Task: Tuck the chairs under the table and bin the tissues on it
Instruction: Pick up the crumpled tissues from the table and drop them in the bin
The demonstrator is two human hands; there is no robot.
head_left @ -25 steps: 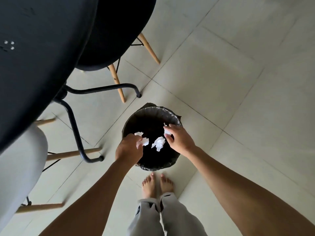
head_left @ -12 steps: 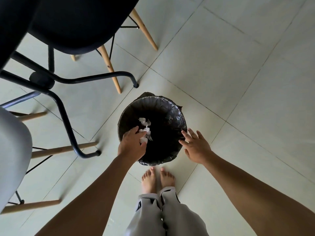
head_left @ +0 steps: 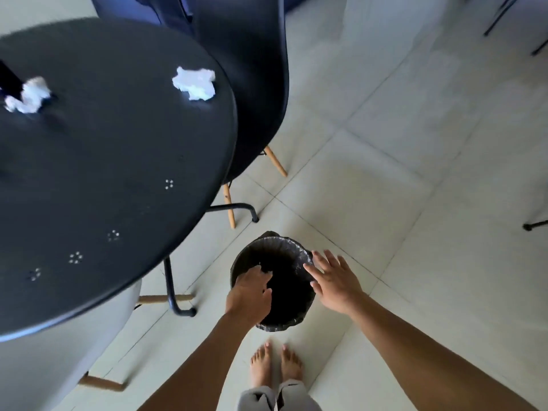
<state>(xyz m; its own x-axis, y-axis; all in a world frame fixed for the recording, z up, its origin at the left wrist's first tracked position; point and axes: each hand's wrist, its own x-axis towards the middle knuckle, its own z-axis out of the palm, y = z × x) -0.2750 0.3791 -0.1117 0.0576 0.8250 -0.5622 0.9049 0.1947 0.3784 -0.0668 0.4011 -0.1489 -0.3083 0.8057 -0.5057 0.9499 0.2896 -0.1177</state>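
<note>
A round black table (head_left: 98, 179) fills the left. Two crumpled white tissues lie on it: one (head_left: 195, 82) near its right edge, another (head_left: 28, 95) at the far left. A black chair (head_left: 252, 84) stands pushed in at the table's right side, and a white chair (head_left: 59, 348) sits under its near edge. On the floor stands a black bin (head_left: 284, 280) with a plastic liner. My left hand (head_left: 249, 295) hangs over the bin's left rim, fingers loose and empty. Over the right rim my right hand (head_left: 333, 281) is spread open.
My bare feet (head_left: 275, 366) stand just behind the bin. The table's black metal legs (head_left: 173, 289) and the chairs' wooden legs (head_left: 275, 161) reach onto the pale tiled floor. Dark furniture legs (head_left: 533, 225) show at the right edge.
The tissues dropped from both hands into the bin. Both hands opened. My view lifted from the bin, so the tabletop with two tissues now shows.
</note>
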